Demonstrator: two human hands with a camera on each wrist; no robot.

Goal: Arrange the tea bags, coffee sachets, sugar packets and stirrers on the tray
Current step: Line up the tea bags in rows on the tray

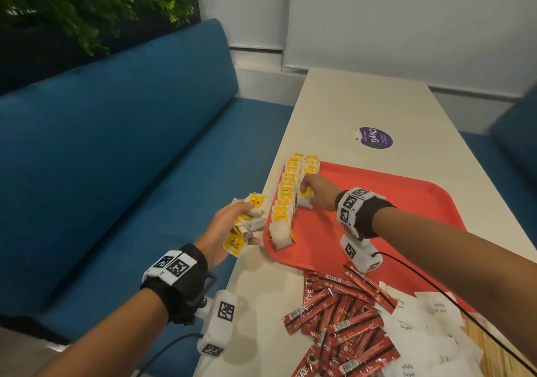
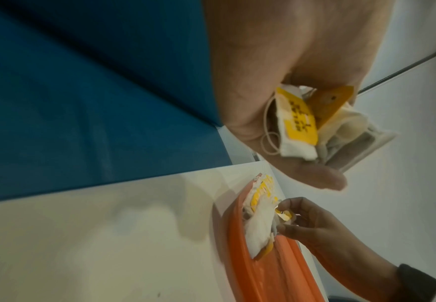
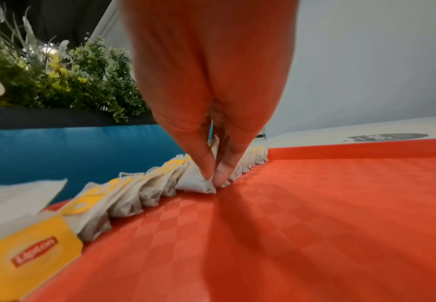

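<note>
Table: long, pale and smooth; it carries the tray at its left edge, right beside the blue bench.
Tray: red plastic, rounded corners, a raised rim and a faint checkered floor in the right wrist view.
Tea-bag rows: soft white paper pouches with yellow card tags, overlapping like shingles along the tray's left rim; a second, shorter row runs just beside the first.
Coffee sachets: slim, glossy red sticks heaped loose on the table in front of the tray, not yet on it.
Sugar packets: flat white paper squares piled beside the sachets, one or two overlapping the tray's near corner.
Stirrers: I cannot make any out.
Left hand: off the tray's left side, fingers curled around a crumpled bunch of tea bags, strings and tags dangling.
Right hand: thumb and fingertips pressed together, pinching the tea bag at the near end of the shorter row, down on the tray floor.
Risk: the rows lean lightly on each other — a sideways nudge could topple them. Loose strings may snag and drag a neighbour. The left hand's bunch is slack and hangs over the bench, so a bag could slip off the table side.
</note>
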